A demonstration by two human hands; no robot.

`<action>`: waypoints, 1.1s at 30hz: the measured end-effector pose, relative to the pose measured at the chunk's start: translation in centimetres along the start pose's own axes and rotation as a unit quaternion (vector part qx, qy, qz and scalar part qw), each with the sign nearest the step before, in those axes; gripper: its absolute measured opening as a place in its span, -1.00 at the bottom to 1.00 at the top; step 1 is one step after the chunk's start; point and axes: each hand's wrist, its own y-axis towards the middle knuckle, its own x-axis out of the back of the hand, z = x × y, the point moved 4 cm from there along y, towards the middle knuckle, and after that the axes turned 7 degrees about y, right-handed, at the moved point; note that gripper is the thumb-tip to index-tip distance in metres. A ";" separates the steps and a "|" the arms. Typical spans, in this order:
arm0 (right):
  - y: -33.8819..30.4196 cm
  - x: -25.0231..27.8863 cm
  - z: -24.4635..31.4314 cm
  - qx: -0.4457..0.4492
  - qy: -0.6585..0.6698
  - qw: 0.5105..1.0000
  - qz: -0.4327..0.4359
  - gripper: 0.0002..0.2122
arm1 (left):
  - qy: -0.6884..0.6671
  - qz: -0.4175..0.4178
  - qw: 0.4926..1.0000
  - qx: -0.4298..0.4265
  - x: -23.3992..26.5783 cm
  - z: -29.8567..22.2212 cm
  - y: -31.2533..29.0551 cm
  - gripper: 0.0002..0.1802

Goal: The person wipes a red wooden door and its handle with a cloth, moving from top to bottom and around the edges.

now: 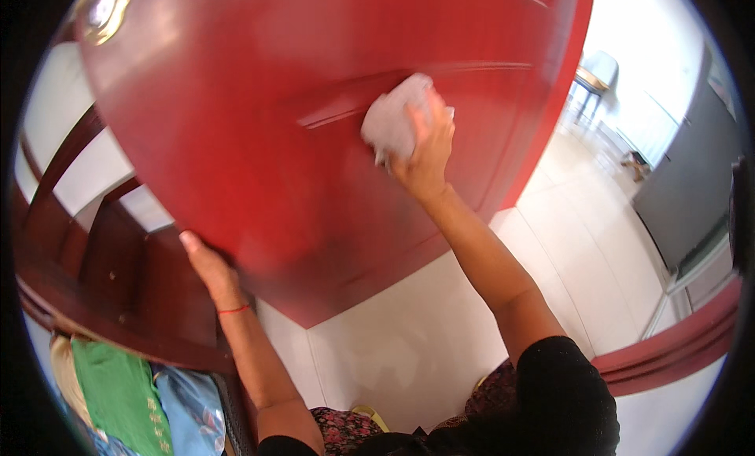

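A large red panelled door (259,189) fills the upper middle of the view. My right hand (431,145) presses a pale greyish-white cloth (391,122) against the door's face, just beside a raised moulding. Its fingers are bent over the cloth and slightly blurred. At the door's lower left edge, my left hand (211,269) holds on; one digit points up along the edge and the other fingers are mostly hidden. A thin red string circles the left wrist. The door's gold-coloured handle plate (106,14) shines at the top left.
Dark wooden furniture with curved rails (118,275) stands at the left. Green cloth (122,389) and blue cloth (189,409) lie at the lower left. Pale tiled floor (393,346) runs beneath the door. At the right are a chair (596,75), a dark grey panel (692,157) and a reddish sill (668,350).
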 end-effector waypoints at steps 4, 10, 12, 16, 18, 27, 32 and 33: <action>1.5 3.8 -10.0 -0.100 -0.078 0.984 -0.126 -0.38 | 0.022 -0.013 0.999 -0.039 -0.6 -0.9 -0.5 -0.27; 0.4 10.3 -24.3 -0.281 -0.106 0.928 -0.222 -0.36 | 0.062 -0.045 0.996 -0.048 -0.8 -0.7 -0.4 -0.17; 0.0 12.3 -28.1 -0.324 -0.117 0.915 -0.209 -0.36 | 0.073 -0.060 0.994 -0.055 -0.5 -0.8 -0.2 -0.14; -0.9 15.6 -35.1 -0.387 -0.091 0.895 -0.200 -0.39 | 0.093 -0.082 0.991 -0.053 -1.5 -0.6 -0.8 -0.13; -2.9 15.7 -38.4 -0.453 -0.054 0.863 -0.216 -0.40 | 0.126 -0.096 0.984 -0.084 -1.5 -1.2 -0.9 -0.13; -13.7 18.6 -47.1 -0.509 -0.094 0.823 -0.235 -0.61 | 0.169 -0.147 0.974 -0.038 -4.1 -1.8 -3.2 -0.09; -29.0 19.2 -47.1 -0.600 0.046 0.730 -0.324 -0.80 | 0.134 -0.105 0.984 -0.040 -5.3 -0.3 -2.1 -0.13; -32.2 15.0 -43.8 -0.643 0.112 0.691 -0.311 -0.80 | 0.150 -0.118 0.980 -0.050 -3.9 -0.9 -2.0 -0.13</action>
